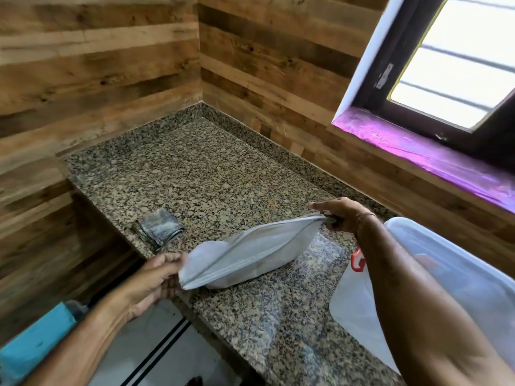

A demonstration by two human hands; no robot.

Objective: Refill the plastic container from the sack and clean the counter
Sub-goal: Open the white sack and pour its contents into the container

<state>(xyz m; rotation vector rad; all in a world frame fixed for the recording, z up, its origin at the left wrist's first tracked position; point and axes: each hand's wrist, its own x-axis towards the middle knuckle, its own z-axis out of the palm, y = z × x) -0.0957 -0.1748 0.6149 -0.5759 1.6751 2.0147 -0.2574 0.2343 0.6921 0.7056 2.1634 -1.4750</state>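
Note:
A white cloth sack (250, 257) lies stretched across the speckled granite counter (195, 176). My left hand (156, 280) grips its near-left end at the counter's front edge. My right hand (340, 215) pinches the sack's far-right corner, pulling the seam taut. The clear plastic container (457, 263) with its white rim stands at the right, partly hidden behind my right forearm. A folded blue-grey cloth (160, 228) rests on the counter to the left of the sack.
A flat translucent lid with a red clip (358, 261) lies on the counter below my right forearm. Wood-panelled walls close the corner behind. A window with a purple-lit sill (418, 151) is at the right. White floor and a blue object (36, 341) lie below left.

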